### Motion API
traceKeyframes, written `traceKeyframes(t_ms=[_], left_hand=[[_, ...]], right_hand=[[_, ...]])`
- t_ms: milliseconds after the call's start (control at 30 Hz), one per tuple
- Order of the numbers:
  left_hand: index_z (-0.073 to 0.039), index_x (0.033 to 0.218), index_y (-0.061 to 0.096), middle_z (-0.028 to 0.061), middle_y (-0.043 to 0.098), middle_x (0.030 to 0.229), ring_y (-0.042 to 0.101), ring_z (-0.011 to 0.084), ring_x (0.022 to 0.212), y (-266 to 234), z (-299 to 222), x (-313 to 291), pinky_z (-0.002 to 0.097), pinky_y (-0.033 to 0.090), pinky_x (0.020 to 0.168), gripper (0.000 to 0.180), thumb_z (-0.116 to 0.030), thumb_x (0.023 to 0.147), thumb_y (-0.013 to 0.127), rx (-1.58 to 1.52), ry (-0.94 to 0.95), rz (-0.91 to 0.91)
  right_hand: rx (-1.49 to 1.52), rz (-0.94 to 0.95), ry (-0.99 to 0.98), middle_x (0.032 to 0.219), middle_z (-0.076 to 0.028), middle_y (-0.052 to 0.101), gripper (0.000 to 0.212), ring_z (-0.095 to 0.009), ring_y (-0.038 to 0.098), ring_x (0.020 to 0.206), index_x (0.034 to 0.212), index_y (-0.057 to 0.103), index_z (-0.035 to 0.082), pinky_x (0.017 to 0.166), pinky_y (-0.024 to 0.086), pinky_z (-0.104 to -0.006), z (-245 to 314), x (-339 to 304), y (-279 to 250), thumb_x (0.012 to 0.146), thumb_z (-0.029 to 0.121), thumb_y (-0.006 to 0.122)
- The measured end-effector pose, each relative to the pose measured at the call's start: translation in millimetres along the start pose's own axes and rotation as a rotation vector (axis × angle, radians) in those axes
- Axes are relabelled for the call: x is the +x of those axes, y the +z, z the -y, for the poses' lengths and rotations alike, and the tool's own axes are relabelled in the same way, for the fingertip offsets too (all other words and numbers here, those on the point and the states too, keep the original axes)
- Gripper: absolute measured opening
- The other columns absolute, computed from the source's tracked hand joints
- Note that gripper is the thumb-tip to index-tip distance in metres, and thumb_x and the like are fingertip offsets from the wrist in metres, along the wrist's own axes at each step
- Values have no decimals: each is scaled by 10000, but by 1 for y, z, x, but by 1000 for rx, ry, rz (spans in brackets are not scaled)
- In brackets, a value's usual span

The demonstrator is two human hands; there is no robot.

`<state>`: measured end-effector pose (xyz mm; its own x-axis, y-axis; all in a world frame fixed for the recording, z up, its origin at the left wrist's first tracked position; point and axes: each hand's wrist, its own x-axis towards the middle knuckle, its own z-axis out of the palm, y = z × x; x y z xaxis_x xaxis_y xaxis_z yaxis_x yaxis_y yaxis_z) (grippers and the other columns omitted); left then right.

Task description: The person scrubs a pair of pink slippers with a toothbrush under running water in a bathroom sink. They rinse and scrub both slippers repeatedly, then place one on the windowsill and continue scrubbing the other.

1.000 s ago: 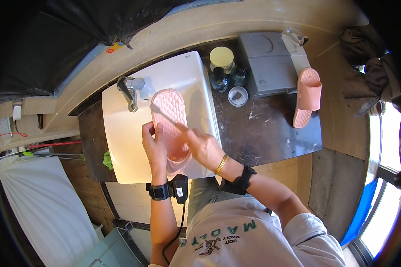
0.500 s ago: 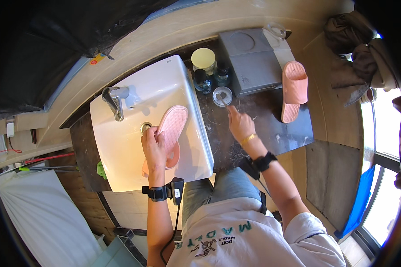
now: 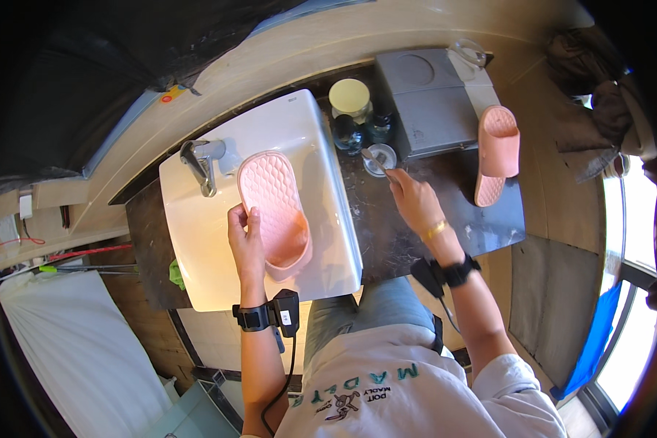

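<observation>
A pink slipper is gripped at its left edge by my left hand, over the white sink. Its quilted footbed faces up and its strap end points toward me. My right hand is closed round a slim-handled brush, whose small head is above the rim of a small white bowl. Something greyish lies in the bowl; I cannot make it out. The matching pink slipper rests at the counter's right end, leaning by a grey box.
The sink has a chrome faucet at its far left. Behind the bowl, two dark bottles and a pale yellow-lidded tub stand beside the grey box. Dark marble counter surrounds these. A green cloth hangs left.
My left hand has turned the slipper so its footbed shows more fully. My right hand has lifted the brush from inside the bowl to its rim. The view has shifted slightly.
</observation>
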<state>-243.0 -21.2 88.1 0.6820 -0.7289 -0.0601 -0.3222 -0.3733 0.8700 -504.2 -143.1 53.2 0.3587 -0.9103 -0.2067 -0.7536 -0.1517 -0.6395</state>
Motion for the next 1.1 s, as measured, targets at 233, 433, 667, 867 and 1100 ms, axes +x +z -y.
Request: traceKeyframes(t_ms=[233, 433, 667, 867, 1100], left_hand=[[16, 1033, 535, 71, 586, 918, 513, 139, 832, 1, -17, -4, 281, 426, 801, 217, -183, 943, 539, -68, -39, 20], [10, 1003, 529, 50, 562, 895, 479, 115, 820, 2, -32, -18, 258, 409, 777, 177, -160, 953, 518, -84, -51, 108], [13, 999, 531, 50, 569, 871, 490, 129, 798, 1, -31, -23, 262, 415, 759, 184, -164, 947, 525, -82, -34, 26], [8, 1009, 534, 68, 592, 890, 516, 139, 818, 1, -31, -29, 276, 426, 780, 190, -171, 943, 531, -44, -57, 6], [22, 1032, 530, 43, 572, 926, 496, 97, 851, 2, -37, -31, 246, 417, 799, 198, -160, 962, 499, -20, -10, -9]], right_hand=[[389, 27, -515, 853, -160, 624, 374, -310, 628, 721, 1219, 546, 57, 653, 512, -367, 74, -52, 9, 848, 14, 554], [192, -160, -596, 667, -105, 509, 495, -262, 555, 543, 1255, 515, 45, 512, 473, -349, 85, -42, 27, 769, -36, 563], [131, -113, -712, 675, -89, 490, 591, -252, 556, 551, 1301, 466, 47, 519, 485, -347, 88, -39, 36, 720, -42, 531], [221, -115, -819, 675, -98, 495, 562, -267, 542, 543, 1263, 501, 27, 517, 481, -346, 88, -36, 32, 711, -73, 531], [245, -228, -543, 679, -115, 493, 531, -275, 559, 568, 1240, 515, 29, 524, 479, -351, 92, -35, 31, 724, -94, 530]])
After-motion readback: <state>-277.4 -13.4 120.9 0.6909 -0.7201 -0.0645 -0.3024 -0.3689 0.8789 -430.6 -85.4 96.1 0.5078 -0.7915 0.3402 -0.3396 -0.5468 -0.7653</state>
